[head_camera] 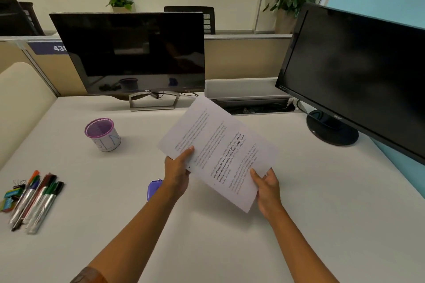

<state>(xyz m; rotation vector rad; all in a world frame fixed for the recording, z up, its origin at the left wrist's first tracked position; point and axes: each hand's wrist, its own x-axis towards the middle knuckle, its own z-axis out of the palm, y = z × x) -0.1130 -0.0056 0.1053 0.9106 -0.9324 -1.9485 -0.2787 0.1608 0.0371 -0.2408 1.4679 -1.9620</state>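
Head cam: left hand (177, 173) and right hand (268, 187) both pinch the printed sheet's (218, 151) near edges above bare desk (218, 236), monitors (135, 53) well behind.

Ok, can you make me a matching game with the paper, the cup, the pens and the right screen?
1 paper
2 cup
3 pens
4 right screen

A lying bunched at the desk's left edge
B held by left hand and right hand
C upright, purple rim
D dark, on a round black foot

Pairs: 1-B, 2-C, 3-A, 4-D.
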